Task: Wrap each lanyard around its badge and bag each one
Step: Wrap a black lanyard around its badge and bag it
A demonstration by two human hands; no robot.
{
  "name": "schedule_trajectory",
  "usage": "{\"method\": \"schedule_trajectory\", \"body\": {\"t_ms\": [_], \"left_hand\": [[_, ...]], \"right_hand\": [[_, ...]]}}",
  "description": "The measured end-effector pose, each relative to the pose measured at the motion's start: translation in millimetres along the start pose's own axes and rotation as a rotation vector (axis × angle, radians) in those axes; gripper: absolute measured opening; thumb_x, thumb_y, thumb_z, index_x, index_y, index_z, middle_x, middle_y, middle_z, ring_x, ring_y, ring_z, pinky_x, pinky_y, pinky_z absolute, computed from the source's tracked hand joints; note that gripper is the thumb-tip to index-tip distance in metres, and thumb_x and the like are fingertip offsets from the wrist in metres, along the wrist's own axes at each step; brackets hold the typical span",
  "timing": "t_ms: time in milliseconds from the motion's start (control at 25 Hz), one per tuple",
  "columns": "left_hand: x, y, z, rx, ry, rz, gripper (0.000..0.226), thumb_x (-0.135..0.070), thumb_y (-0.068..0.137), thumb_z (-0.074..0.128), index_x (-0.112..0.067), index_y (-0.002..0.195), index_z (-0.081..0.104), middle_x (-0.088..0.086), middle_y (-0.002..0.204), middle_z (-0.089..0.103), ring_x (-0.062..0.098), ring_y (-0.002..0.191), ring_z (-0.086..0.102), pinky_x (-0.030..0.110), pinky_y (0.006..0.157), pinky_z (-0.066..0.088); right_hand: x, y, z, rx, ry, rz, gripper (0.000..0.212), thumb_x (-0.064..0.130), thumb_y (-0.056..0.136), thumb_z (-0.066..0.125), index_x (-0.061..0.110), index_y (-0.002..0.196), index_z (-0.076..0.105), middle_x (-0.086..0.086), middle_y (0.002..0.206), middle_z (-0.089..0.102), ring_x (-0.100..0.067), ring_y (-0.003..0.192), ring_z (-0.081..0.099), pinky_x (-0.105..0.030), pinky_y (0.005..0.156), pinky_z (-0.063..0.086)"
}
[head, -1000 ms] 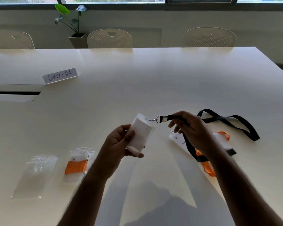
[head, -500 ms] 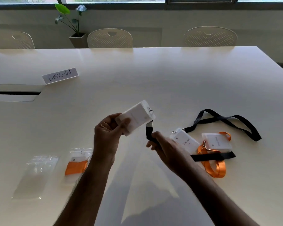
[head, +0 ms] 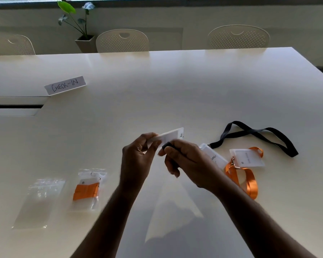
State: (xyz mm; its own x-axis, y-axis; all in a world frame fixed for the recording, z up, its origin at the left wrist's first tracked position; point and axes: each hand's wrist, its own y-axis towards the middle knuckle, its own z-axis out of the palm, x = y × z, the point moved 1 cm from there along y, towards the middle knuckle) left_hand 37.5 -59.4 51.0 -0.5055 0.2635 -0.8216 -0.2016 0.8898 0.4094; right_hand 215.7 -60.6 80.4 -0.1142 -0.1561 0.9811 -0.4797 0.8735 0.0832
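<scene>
My left hand [head: 138,157] pinches a white badge [head: 168,136] above the table, held nearly edge-on. My right hand [head: 183,161] grips the black lanyard [head: 254,133] close against the badge; the rest of the strap trails right across the table in a loop. To the right lie two more badges: one with printed letters [head: 213,155] partly behind my right hand, and one [head: 247,158] with an orange lanyard [head: 248,181]. At the left a clear bag [head: 88,189] holds a badge wrapped in orange strap, beside an empty clear bag [head: 38,202].
A "CHECK-IN" card [head: 65,85] stands at the back left of the white table [head: 157,90]. A cable slot [head: 15,107] cuts the left edge. Chairs [head: 122,40] and a potted plant [head: 82,25] line the far side.
My right hand swept from the right down under the badge and now up against it, carrying the black strap. The left hand turned the badge from upright to nearly flat.
</scene>
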Motion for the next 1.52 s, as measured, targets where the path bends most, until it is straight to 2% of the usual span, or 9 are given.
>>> {"method": "schedule_trajectory", "body": {"t_ms": [200, 440, 720, 920, 1000, 1120, 1240, 1400, 1520], "left_hand": [[4.7, -4.9, 6.5, 0.118, 0.051, 0.08, 0.015, -0.024, 0.096, 0.074, -0.018, 0.109, 0.079, -0.01, 0.106, 0.079, 0.001, 0.098, 0.074, 0.028, 0.088, 0.06], [6.8, -6.6, 4.2, 0.33, 0.024, 0.078, 0.018, -0.022, 0.092, 0.078, -0.026, 0.109, 0.08, -0.024, 0.103, 0.076, 0.001, 0.096, 0.073, 0.03, 0.087, 0.058], [-7.0, -0.4, -18.9, 0.584, -0.083, 0.049, 0.011, -0.02, 0.09, 0.078, -0.02, 0.101, 0.08, -0.014, 0.098, 0.075, 0.011, 0.096, 0.074, 0.026, 0.089, 0.058], [-22.7, 1.4, -33.3, 0.51, -0.256, 0.026, 0.009, -0.016, 0.085, 0.079, -0.018, 0.094, 0.081, -0.001, 0.093, 0.077, 0.016, 0.091, 0.073, 0.025, 0.082, 0.058], [-24.3, 2.3, -36.9, 0.427, -0.339, -0.032, 0.011, -0.014, 0.081, 0.081, -0.022, 0.088, 0.08, 0.002, 0.088, 0.077, 0.014, 0.085, 0.071, 0.022, 0.076, 0.056], [-25.1, 1.9, -39.0, 0.316, -0.403, -0.107, 0.016, -0.008, 0.08, 0.081, -0.024, 0.081, 0.078, -0.006, 0.081, 0.075, 0.006, 0.078, 0.067, 0.017, 0.072, 0.053], [-19.7, 2.6, -35.8, 0.216, -0.455, -0.193, 0.034, 0.001, 0.08, 0.082, -0.033, 0.08, 0.077, -0.01, 0.081, 0.075, 0.005, 0.082, 0.067, 0.026, 0.078, 0.055], [-8.8, 2.4, -32.1, 0.108, -0.582, -0.315, 0.024, -0.015, 0.074, 0.088, -0.033, 0.087, 0.079, -0.005, 0.087, 0.076, 0.014, 0.089, 0.07, 0.044, 0.079, 0.058], [-2.9, 3.1, -29.5, 0.042, -0.591, -0.363, 0.017, -0.021, 0.077, 0.086, -0.026, 0.092, 0.077, 0.0, 0.09, 0.078, 0.019, 0.089, 0.073, 0.036, 0.071, 0.062]], "right_hand": [[14.3, 4.1, -19.0, -0.068, 0.181, -0.053, 0.028, 0.012, 0.111, 0.044, 0.001, 0.106, 0.069, -0.005, 0.063, 0.058, -0.016, 0.049, 0.048, -0.049, 0.06, 0.043], [21.2, 3.8, -44.5, -0.195, 0.147, -0.1, 0.03, 0.014, 0.11, 0.046, 0.004, 0.114, 0.074, -0.004, 0.055, 0.042, -0.017, 0.047, 0.038, -0.032, 0.052, 0.045], [3.8, 7.8, -57.5, -0.174, -0.155, -0.059, 0.025, 0.027, 0.106, 0.057, 0.029, 0.121, 0.077, 0.005, 0.065, 0.034, -0.014, 0.06, 0.032, -0.023, 0.057, 0.029], [-19.2, 9.1, -42.4, -0.127, -0.055, 0.035, 0.026, 0.012, 0.107, 0.054, 0.015, 0.124, 0.074, 0.027, 0.069, 0.067, 0.006, 0.068, 0.059, -0.008, 0.069, 0.044], [-26.8, 9.4, -31.7, -0.089, -0.029, 0.028, 0.026, 0.014, 0.108, 0.054, 0.018, 0.124, 0.075, 0.022, 0.094, 0.078, 0.004, 0.09, 0.069, -0.021, 0.084, 0.054], [-35.1, 10.0, -24.8, -0.066, 0.102, 0.114, 0.042, -0.008, 0.104, 0.045, 0.019, 0.109, 0.077, 0.015, 0.066, 0.063, 0.0, 0.056, 0.05, -0.016, 0.054, 0.038], [-42.0, 8.0, -14.9, -0.021, 0.202, 0.138, 0.034, 0.002, 0.093, 0.045, 0.022, 0.072, 0.062, 0.007, 0.061, 0.043, -0.005, 0.052, 0.034, -0.021, 0.05, 0.026], [-52.1, 8.4, -9.2, -0.021, -0.061, 0.123, 0.04, 0.04, 0.089, 0.074, 0.022, 0.061, 0.051, 0.003, 0.057, 0.041, -0.016, 0.053, 0.035, -0.036, 0.05, 0.028], [-50.6, 9.7, -7.4, -0.034, 0.002, 0.073, 0.015, 0.026, 0.096, 0.074, 0.023, 0.081, 0.076, 0.001, 0.055, 0.05, -0.017, 0.05, 0.04, -0.029, 0.051, 0.034]]}}
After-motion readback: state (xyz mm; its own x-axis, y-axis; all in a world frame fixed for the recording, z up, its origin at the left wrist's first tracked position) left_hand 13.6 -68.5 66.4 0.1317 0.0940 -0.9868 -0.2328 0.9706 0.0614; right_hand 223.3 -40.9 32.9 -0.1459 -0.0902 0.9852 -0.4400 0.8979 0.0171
